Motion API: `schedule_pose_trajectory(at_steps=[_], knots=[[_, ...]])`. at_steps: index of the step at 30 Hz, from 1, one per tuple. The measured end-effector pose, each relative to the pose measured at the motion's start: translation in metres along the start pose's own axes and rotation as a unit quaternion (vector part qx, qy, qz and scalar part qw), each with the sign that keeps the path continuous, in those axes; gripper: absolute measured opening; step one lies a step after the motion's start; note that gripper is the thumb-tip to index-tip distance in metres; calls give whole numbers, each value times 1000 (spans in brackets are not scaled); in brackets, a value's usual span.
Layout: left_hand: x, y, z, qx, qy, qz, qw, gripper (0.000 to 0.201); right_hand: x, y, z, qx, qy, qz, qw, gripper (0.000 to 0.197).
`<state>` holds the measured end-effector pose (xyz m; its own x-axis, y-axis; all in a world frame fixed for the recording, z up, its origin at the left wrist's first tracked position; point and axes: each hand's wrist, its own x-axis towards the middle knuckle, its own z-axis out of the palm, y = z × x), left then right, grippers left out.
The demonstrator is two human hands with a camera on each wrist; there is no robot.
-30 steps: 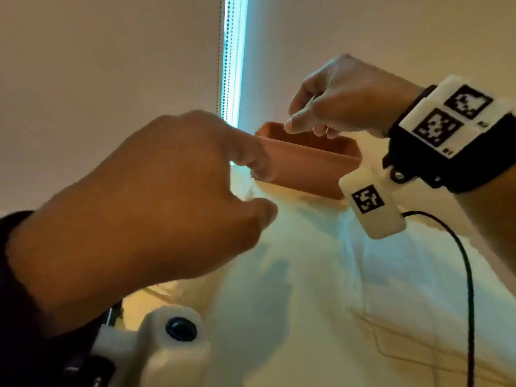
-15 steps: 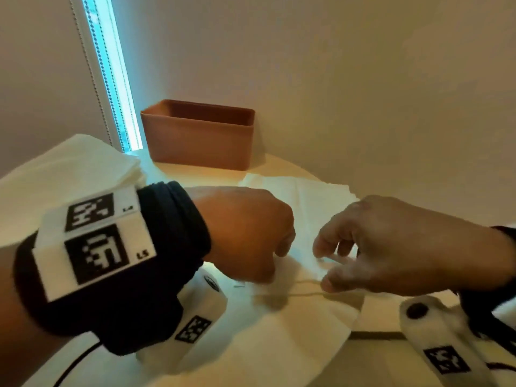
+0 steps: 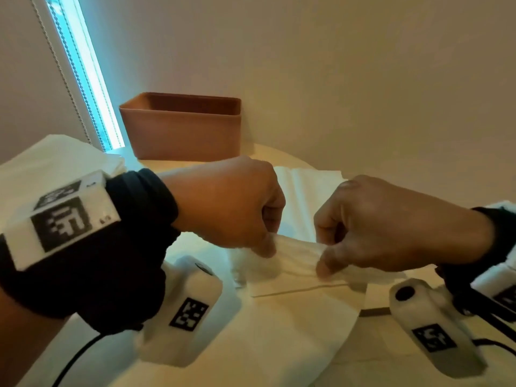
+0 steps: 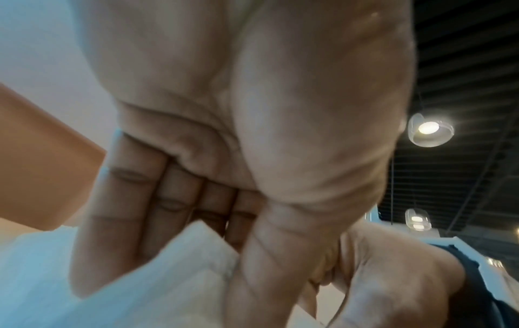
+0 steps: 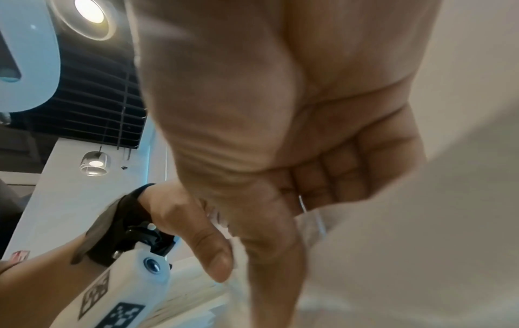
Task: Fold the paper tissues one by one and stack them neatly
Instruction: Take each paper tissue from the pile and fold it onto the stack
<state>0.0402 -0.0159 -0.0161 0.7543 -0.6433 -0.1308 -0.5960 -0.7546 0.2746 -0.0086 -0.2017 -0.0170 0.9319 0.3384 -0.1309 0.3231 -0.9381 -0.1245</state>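
Observation:
A white paper tissue (image 3: 296, 254) is lifted between both hands above other tissues on the table. My left hand (image 3: 262, 247) pinches its left end with thumb and fingers; the left wrist view shows the tissue (image 4: 179, 261) under the curled fingers (image 4: 157, 199). My right hand (image 3: 324, 263) pinches the right end, and the tissue's edge (image 5: 317, 222) shows by that thumb in the right wrist view. More white tissues (image 3: 304, 325) lie flat beneath, and another sheet (image 3: 304, 185) lies behind the hands. A pile of tissues (image 3: 55, 157) sits at the left.
A terracotta rectangular container (image 3: 181, 127) stands at the back against the wall, beside a bright window strip (image 3: 83, 68). The round table's edge (image 3: 374, 311) shows at the right. Cables run from both wrist cameras.
Both hands came down from near the container to the tissues in front. They have closed on one tissue and lifted it off the sheet below.

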Motion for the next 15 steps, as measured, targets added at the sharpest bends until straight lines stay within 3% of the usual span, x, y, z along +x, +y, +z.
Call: schedule_pose_trajectory(at_steps=[3, 7, 9, 12, 15], knots=[[-2, -5, -5, -52, 8, -4, 999, 24, 5, 2, -6, 89, -12, 3, 996, 30], [-5, -9, -13, -103, 32, -2, 994, 23, 11, 3, -18, 158, -17, -10, 987, 11], [-6, -11, -17, -121, 62, -2, 991, 19, 13, 5, -24, 152, -4, -20, 988, 12], [-9, -15, -25, -175, 141, -16, 974, 19, 18, 2, -39, 138, 30, -24, 990, 22], [-11, -20, -34, -263, 272, -32, 925, 32, 22, 4, -68, 169, 91, -38, 981, 21]])
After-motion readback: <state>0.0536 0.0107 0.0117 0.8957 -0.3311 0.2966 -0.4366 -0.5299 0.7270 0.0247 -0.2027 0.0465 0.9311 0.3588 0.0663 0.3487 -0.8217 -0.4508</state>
